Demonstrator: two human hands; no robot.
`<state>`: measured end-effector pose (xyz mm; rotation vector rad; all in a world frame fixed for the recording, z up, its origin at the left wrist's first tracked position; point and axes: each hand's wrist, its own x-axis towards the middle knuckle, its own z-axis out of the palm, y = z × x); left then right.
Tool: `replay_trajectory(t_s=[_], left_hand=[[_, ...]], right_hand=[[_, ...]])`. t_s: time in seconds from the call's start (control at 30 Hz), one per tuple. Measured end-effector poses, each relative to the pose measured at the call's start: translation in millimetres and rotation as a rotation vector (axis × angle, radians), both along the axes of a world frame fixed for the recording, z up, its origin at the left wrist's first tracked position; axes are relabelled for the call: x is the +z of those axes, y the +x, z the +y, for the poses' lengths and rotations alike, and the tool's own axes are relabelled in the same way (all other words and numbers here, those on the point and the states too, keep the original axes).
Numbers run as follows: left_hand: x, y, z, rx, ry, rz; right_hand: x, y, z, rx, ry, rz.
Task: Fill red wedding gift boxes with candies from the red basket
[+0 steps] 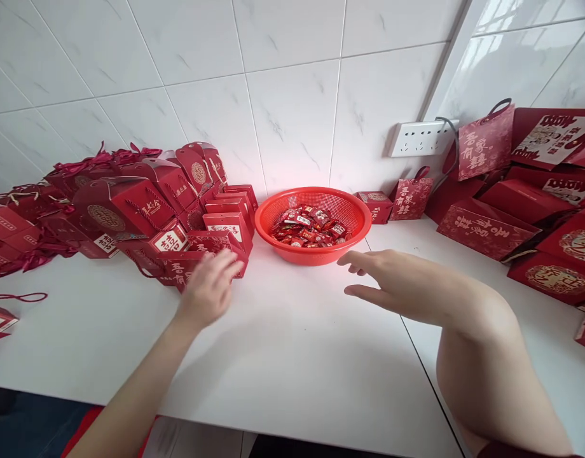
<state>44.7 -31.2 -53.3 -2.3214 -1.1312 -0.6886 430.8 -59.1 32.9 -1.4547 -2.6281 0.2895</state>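
My left hand (pixel 209 289) is at the front of a row of small red gift boxes, slightly blurred. Its fingers reach loosely over the nearest open-topped gift box (pixel 180 270); whether they touch it I cannot tell. Behind that box more open red boxes (pixel 226 222) stand close together. A red plastic colander (pixel 314 254) holds a heap of red-wrapped candies (pixel 311 226). Just off its right front rim hovers my right hand (pixel 376 277), thumb apart from the fingers and nothing visible in it.
Many red gift boxes (pixel 121 207) with cords and ribbons are piled at the left. Another pile of red boxes (pixel 521 197) fills the right side. A white power strip (pixel 421 138) is on the tiled wall (pixel 292 114). The white table (pixel 292 362) has a seam at right.
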Motion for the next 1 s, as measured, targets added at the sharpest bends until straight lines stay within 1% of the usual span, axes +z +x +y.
replay_trajectory(t_s=[0.03,0.07,0.13,0.2,0.3,0.4,0.5,0.73,0.87,0.93,1.0], left_hand=[[-10.1,11,0,-0.072,-0.127,0.052],[-19.5,21,0,-0.086,-0.275,0.079],[-36.2,38,1,0.016,-0.533,0.035],[-50.0,47,6,0.081,-0.614,0.007],[-65.0,47,13,0.160,-0.653,-0.033],[-73.1,41,17,0.258,-0.685,-0.081],[-76.2,40,18,0.327,-0.709,-0.114],[-79.9,42,22,0.411,-0.743,-0.160],[-81.1,41,22,0.403,-0.748,-0.197],[-80.4,40,22,0.371,-0.745,-0.220],[-79.6,41,24,0.313,-0.741,-0.242]], right_hand=[[0.2,-1,0,0.001,-0.001,-0.001],[0.3,-1,0,0.005,-0.002,-0.002],[0.7,-3,-1,0.015,-0.009,-0.005],[1.1,-3,-2,0.021,-0.022,-0.009],[1.9,-2,-2,0.014,-0.021,-0.004],[2.0,-1,-2,-0.001,0.002,-0.005],[0.7,0,-2,-0.010,0.026,-0.009],[0.2,-3,-3,-0.006,0.029,-0.010],[2.0,-4,-3,-0.009,0.011,-0.026],[2.0,-5,-2,-0.004,0.007,-0.029],[1.2,-5,-2,-0.001,0.013,-0.025]])
